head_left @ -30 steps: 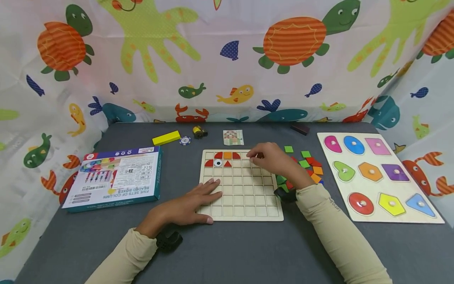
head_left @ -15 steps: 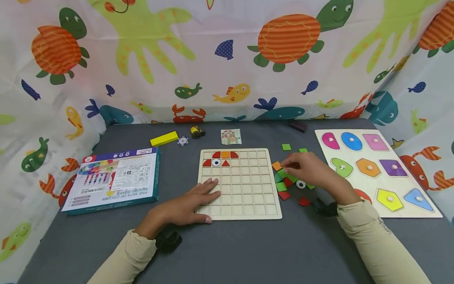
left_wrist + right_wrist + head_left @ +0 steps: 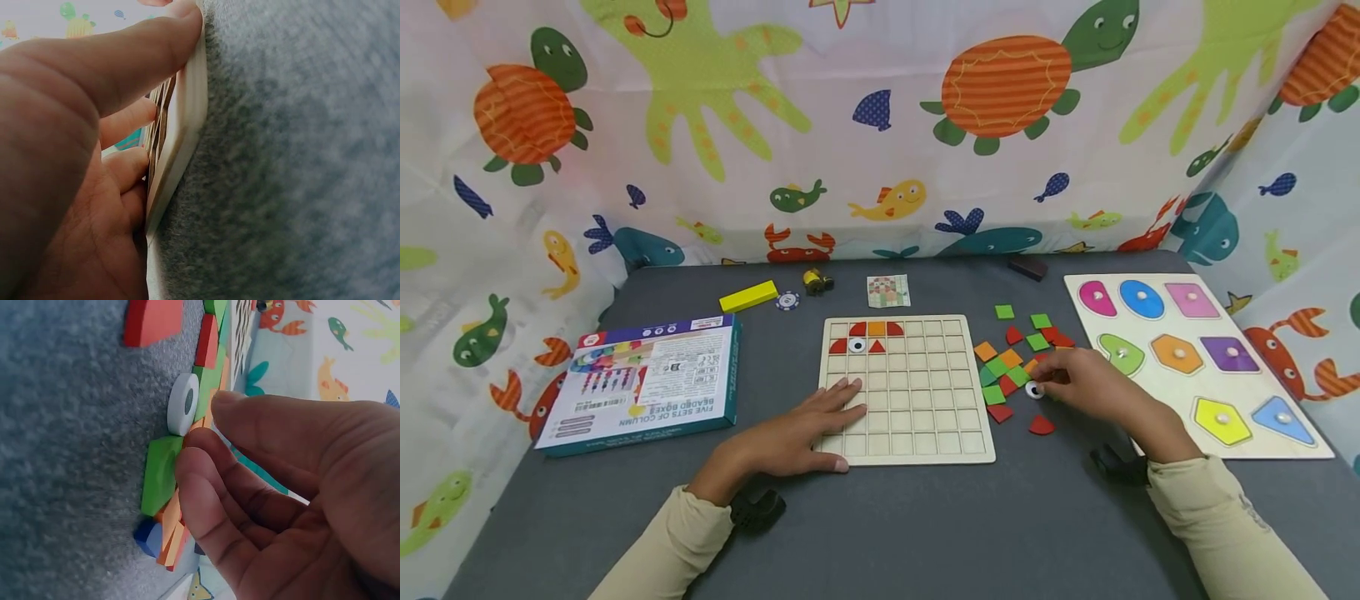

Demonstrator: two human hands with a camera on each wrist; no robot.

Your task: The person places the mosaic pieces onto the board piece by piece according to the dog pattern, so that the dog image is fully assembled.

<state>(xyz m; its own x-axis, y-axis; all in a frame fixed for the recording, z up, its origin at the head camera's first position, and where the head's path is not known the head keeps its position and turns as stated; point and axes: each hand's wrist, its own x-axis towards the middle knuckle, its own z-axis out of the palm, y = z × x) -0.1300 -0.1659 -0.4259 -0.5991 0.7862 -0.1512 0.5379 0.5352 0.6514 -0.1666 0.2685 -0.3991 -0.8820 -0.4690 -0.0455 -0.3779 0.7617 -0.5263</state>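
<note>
My left hand (image 3: 797,433) lies on the lower left of a wooden grid board (image 3: 921,410), its fingers spread and the thumb at the near edge. Red pieces, an orange square (image 3: 876,328) and a white round eye piece (image 3: 857,344) sit in the board's upper left cells. Right of the board, my right hand (image 3: 1093,387) hovers low at loose coloured pieces (image 3: 1011,358), fingers bent. In the right wrist view its thumb stands apart from the fingertips, near a green piece (image 3: 162,475) and another eye piece (image 3: 182,405); nothing shows in its grasp.
A teal-edged box (image 3: 640,383) lies left. A knobbed shape puzzle (image 3: 1180,417) lies right. Along the back are a yellow block (image 3: 748,296), poker chip (image 3: 787,301), small yellow-and-black toy (image 3: 816,282), picture card (image 3: 888,291) and dark block (image 3: 1027,267).
My right hand has moved from the board's upper right corner to the right and nearer, over the loose pieces. The left hand stays on the board.
</note>
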